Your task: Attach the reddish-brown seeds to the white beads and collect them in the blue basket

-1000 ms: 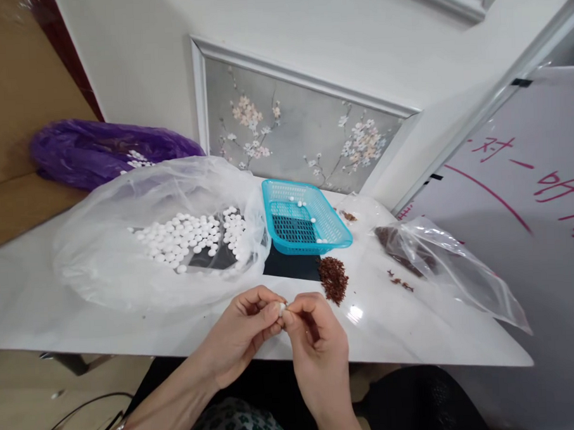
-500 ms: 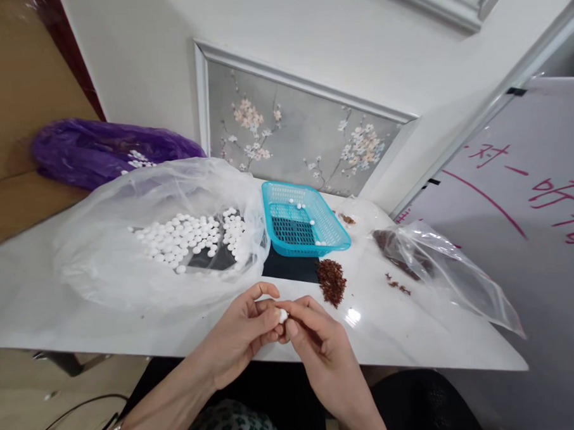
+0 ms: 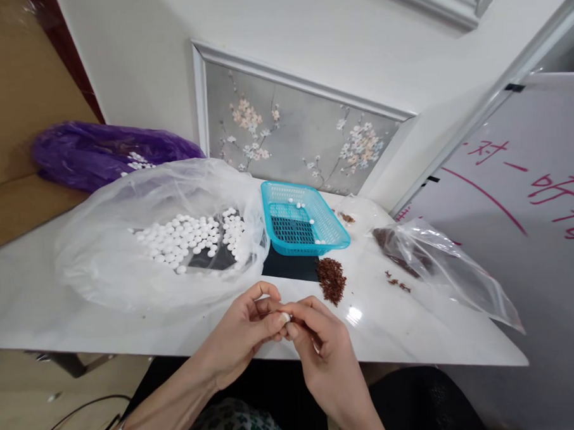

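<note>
Over the table's front edge, my left hand [image 3: 247, 334] pinches a small white ball [image 3: 286, 318] between thumb and fingers. My right hand [image 3: 324, 343] is closed in a pinch right against the ball's right side. Whatever its fingertips hold is too small and covered to make out. Just beyond my hands lies a pile of small reddish-brown pieces [image 3: 332, 281]. A blue plastic basket [image 3: 335, 238] stands behind it with several white balls inside. To the left, a translucent white bag [image 3: 102, 248] lies spread open around many more white balls [image 3: 174, 239].
A purple bag [image 3: 75, 154] with white balls sits at the back left beside cardboard [image 3: 20, 93]. On the right rests a clear plastic bag [image 3: 461, 274] of brown pieces, with a few loose pieces [image 3: 398, 283] nearby. A framed flower picture [image 3: 292, 126] and a whiteboard [image 3: 542, 166] bound the table.
Both hands have shifted very slightly to the right with the white ball. My left thumb now covers more of it, and the right fingertips are drawn closer together.
</note>
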Demonstrator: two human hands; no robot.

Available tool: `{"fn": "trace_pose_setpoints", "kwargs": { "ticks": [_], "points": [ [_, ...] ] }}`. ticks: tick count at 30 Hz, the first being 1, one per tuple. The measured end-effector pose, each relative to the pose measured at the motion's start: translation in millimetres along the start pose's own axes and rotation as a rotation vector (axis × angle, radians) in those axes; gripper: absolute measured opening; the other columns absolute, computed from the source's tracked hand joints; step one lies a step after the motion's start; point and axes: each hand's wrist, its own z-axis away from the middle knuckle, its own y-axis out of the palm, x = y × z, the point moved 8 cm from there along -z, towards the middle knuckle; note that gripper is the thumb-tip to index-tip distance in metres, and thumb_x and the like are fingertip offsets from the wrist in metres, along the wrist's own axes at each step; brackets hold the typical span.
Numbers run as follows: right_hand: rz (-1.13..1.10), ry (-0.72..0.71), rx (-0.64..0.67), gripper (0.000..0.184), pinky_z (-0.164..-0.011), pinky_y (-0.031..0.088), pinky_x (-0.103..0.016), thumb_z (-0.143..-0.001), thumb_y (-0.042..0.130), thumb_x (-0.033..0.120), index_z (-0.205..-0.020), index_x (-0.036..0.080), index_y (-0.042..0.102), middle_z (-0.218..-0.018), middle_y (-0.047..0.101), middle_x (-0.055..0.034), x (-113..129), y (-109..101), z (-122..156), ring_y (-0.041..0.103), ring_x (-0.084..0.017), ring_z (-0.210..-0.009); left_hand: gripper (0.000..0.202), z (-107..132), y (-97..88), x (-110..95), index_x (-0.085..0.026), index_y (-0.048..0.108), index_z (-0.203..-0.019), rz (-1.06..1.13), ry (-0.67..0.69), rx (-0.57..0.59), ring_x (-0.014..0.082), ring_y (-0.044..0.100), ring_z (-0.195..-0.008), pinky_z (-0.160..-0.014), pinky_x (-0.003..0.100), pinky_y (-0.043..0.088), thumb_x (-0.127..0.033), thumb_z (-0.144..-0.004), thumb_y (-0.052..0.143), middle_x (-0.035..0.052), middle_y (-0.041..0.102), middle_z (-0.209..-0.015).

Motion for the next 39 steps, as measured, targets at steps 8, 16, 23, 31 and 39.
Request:
{"fn": "trace_pose_setpoints", "kwargs": {
  "ticks": [8, 16, 23, 31, 39],
  "points": [
    [0.098, -0.057, -0.07, 0.027, -0.067, 0.048, -0.028, -0.089, 0.044, 0.011, -0.1, 0.019, 0.067, -0.084, 0.057, -0.0052, 6, -2, 2, 0.057, -0.016, -0.075, 0.019, 0, 0.9, -4, -0.018, 0.054, -0.081, -0.102, 0.039, -0.021, 0.0069, 0.047, -0.061, -0.061, 0.019, 0.036, -0.023, -0.075, 0.071, -0.0049, 0.056, -0.067],
    [0.007, -0.055, -0.077, 0.025, -0.067, 0.049, -0.028, -0.088, 0.048, 0.013, -0.102, 0.02, 0.068, -0.085, 0.058, -0.005, 0, -2, 2, 0.058, -0.016, -0.075, 0.021, 1, -1.8, -2, -0.018, 0.055, -0.083, -0.1, 0.041, -0.031, 0.0077, 0.047, -0.062, -0.062, 0.02, 0.037, -0.024, -0.073, 0.072, -0.0044, 0.055, -0.067],
    [-0.093, 0.01, 0.075, 0.027, -0.069, 0.048, -0.026, -0.092, 0.047, 0.022, -0.113, 0.024, 0.064, -0.085, 0.056, -0.0031, -2, 0, 1, 0.057, -0.015, -0.077, 0.017, 1, -3.8, 0, -0.018, 0.058, -0.083, 0.001, 0.013, -0.034, 0.0069, 0.05, -0.061, -0.061, 0.018, 0.038, -0.025, -0.075, 0.071, -0.0039, 0.054, -0.066],
    [0.094, -0.107, -0.129, 0.015, -0.06, 0.047, -0.024, -0.087, 0.055, 0.024, -0.097, 0.021, 0.066, -0.082, 0.06, -0.0027, 2, -25, -20, 0.058, -0.014, -0.069, 0.022, 11, -1.2, -10, -0.019, 0.062, -0.094, -0.155, 0.086, -0.081, 0.0105, 0.053, -0.067, -0.067, 0.024, 0.042, -0.034, -0.079, 0.064, 0.0023, 0.062, -0.08],
    [0.431, -0.085, -0.383, 0.025, -0.068, 0.051, -0.034, -0.082, 0.052, 0.022, -0.103, 0.019, 0.064, -0.089, 0.066, -0.0069, -15, -70, -91, 0.064, -0.018, -0.066, 0.023, 18, -38.3, -136, -0.021, 0.069, -0.095, -1.354, 0.514, -0.448, 0.0265, 0.06, -0.095, -0.085, 0.033, 0.041, -0.025, -0.083, 0.051, 0.0085, 0.069, -0.102]
  ]
}}
